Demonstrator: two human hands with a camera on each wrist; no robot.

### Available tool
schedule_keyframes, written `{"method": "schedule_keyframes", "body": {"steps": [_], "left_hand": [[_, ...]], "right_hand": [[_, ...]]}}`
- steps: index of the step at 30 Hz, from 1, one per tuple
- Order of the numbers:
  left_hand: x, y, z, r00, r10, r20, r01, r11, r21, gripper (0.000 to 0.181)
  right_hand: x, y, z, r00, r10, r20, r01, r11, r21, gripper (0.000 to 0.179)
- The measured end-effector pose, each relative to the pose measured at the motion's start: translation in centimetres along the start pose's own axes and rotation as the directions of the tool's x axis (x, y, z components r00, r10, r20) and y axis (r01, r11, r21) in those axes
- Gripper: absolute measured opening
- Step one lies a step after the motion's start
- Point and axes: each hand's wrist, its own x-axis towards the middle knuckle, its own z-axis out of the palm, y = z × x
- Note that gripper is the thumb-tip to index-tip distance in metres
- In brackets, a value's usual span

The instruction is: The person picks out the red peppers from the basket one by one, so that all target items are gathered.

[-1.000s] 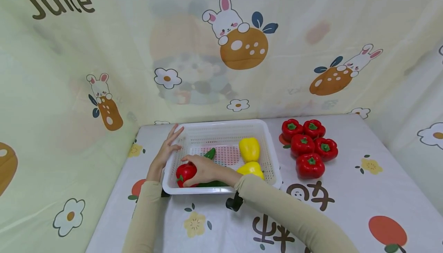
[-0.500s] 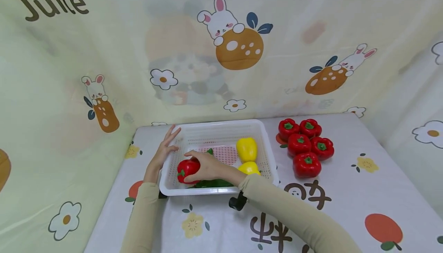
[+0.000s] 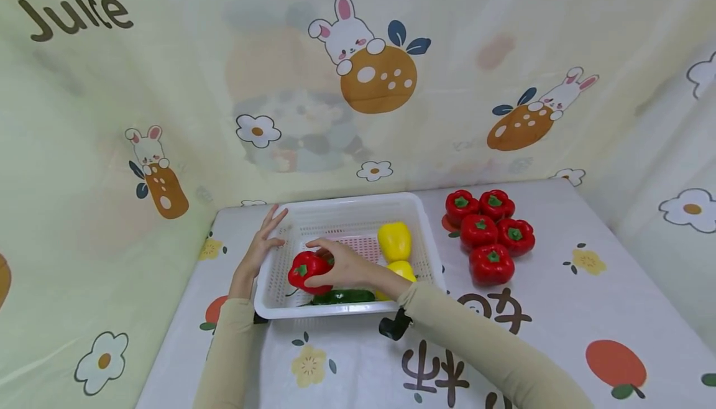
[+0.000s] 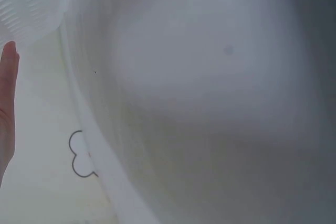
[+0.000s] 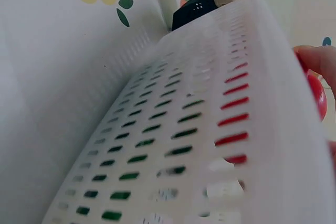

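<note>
In the head view, my right hand (image 3: 349, 267) reaches into a white perforated basket and grips a red bell pepper (image 3: 304, 270) between thumb and fingers. The pepper is in the left half, its green stem toward the left. Below it lies a long dark green vegetable (image 3: 344, 296) with a thin stem, along the near wall. My left hand (image 3: 258, 252) is at the basket's left rim (image 3: 271, 247), fingers spread and fairly straight. The right wrist view looks along the basket's slotted outer wall (image 5: 157, 129), with part of the red pepper (image 5: 317, 95) beyond its rim.
Two yellow bell peppers (image 3: 394, 241) lie in the right part of the basket, the nearer partly hidden by my right arm. Several red bell peppers (image 3: 492, 265) stand grouped on the table right of the basket. A printed curtain (image 3: 279, 55) hangs behind the table.
My right hand has moved the red pepper rightward and away from the basket's near left corner. More of the long green vegetable shows. The left hand stays at the rim; the head view shifts slightly.
</note>
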Motion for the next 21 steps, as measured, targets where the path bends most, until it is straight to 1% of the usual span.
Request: {"method": "schedule_keyframes", "body": {"steps": [7,11,17,21], "left_hand": [[-0.8,4.1,0.2,0.998,-0.065,0.019,0.065,0.998,-0.006,0.065],[-0.8,4.0,0.2,0.997,-0.071,0.015,0.071,0.997,-0.011,0.065],[-0.8,3.9,0.3,0.998,-0.056,0.017,0.056,0.998,-0.027,0.067],[-0.7,3.9,0.5,0.998,-0.054,0.023,0.055,0.997,-0.046,0.067]], "right_hand": [[-0.7,-0.1,-0.9,0.999,-0.033,-0.008,0.033,0.999,-0.007,0.073],[-1.1,0.0,-1.2,1.000,-0.026,-0.013,0.026,1.000,-0.008,0.072],[-1.8,-0.1,-1.9,0.999,-0.008,-0.031,0.008,1.000,0.002,0.070],[-2.2,0.0,-2.5,0.999,-0.020,-0.043,0.021,1.000,0.015,0.069]]}}
